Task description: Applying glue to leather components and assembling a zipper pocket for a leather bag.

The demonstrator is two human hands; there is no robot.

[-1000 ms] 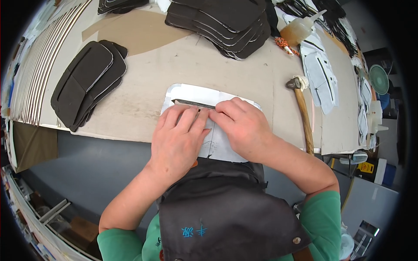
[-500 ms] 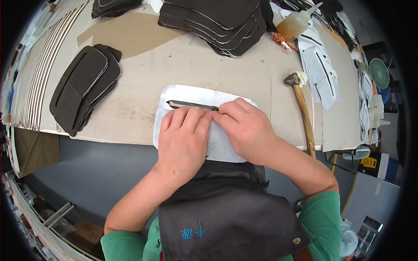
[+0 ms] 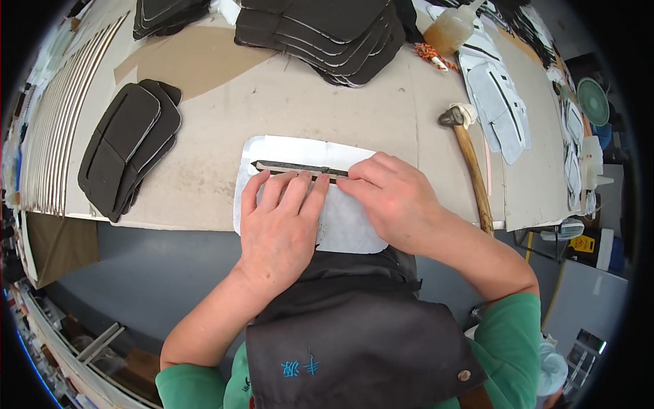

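Note:
A white rounded fabric panel lies flat at the near edge of the worktable. A thin dark strip runs across its upper part. My left hand lies flat on the panel, its fingertips pressing just below the strip. My right hand presses on the strip's right end with its fingertips. Neither hand lifts anything off the table.
A wooden-handled hammer lies to the right of the panel. Piles of dark cut pieces sit at the left and at the back. A glue bottle and white cut panels are at the back right.
Both hands stay on the panel; my fingertips have shifted slightly along the dark strip, pressing it down. The panel has not moved noticeably.

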